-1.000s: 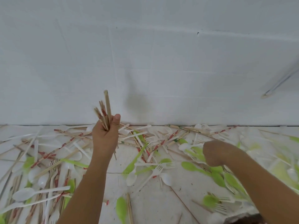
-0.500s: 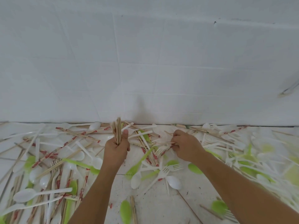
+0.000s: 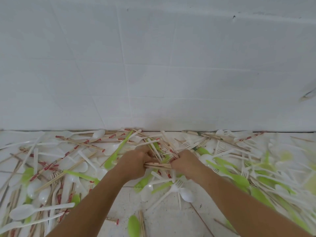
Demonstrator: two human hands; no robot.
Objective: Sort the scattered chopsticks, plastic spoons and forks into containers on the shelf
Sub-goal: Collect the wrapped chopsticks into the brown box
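now my left hand (image 3: pixel 135 164) is laying the raised chopstick bundle (image 3: pixel 158 165) flat — my right hand (image 3: pixel 186 164) is joining, both gripping its ends. probably i'm evening it for shelving.

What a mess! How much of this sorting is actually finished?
Done: nothing sorted is in view, so I cannot tell. In hand: the left hand and right hand grip a small chopstick bundle between them. Left: nearly everything; white spoons, green spoons, forks and loose chopsticks lie scattered.
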